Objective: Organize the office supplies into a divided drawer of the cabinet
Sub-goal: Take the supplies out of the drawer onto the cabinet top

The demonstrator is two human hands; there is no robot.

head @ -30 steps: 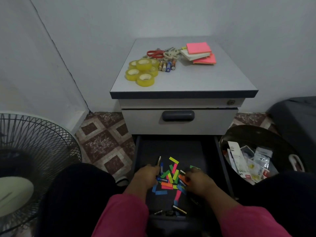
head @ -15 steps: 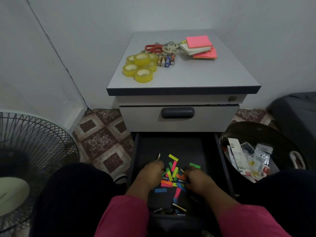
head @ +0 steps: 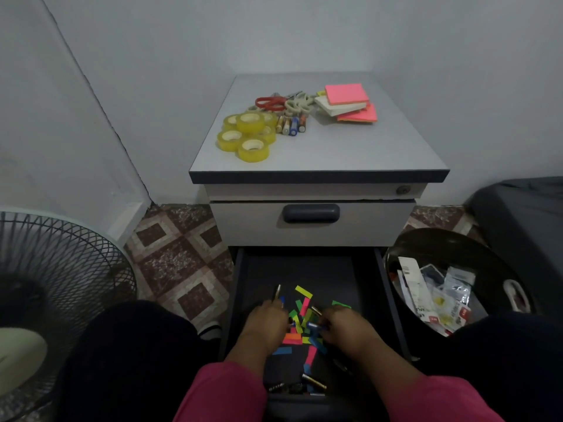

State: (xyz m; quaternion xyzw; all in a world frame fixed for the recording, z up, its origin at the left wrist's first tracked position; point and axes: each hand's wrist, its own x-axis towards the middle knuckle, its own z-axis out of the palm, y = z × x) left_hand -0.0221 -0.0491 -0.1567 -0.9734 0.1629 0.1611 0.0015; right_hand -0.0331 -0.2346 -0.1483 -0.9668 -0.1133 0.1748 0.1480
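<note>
Head view. A small grey cabinet point(head: 320, 153) stands in a corner, its bottom drawer point(head: 304, 269) pulled out toward the person. Loose coloured paper strips point(head: 303, 292) lie scattered on the dark drawer floor, with a few batteries point(head: 313, 381) near the front edge of the drawer.

The left hand point(head: 268, 322) reaches into the drawer with fingers curled round a slim battery point(head: 276, 292), whose far end sticks out beyond the knuckles. The right hand point(head: 344, 325) lies just beside it, fingers curled over the strips and closed on a small battery point(head: 315, 325); a second brass-coloured one shows at its fingertips. The two hands are near each other but apart, with the strip pile between them. Pink sleeves point(head: 225, 391) cover both forearms.

On the cabinet top: yellow tape rolls point(head: 246, 134) clustered at the left, a row of batteries just beside them, red scissors point(head: 269, 103) and a pale pair of scissors point(head: 300, 103) behind, and sticky note pads point(head: 347, 102) stacked at the right. The upper drawer point(head: 310, 222) is closed.

A fan point(head: 61, 284) stands on the tiled floor at the left; a dark bin point(head: 396, 257) holding wrappers sits at the right of the drawer.
</note>
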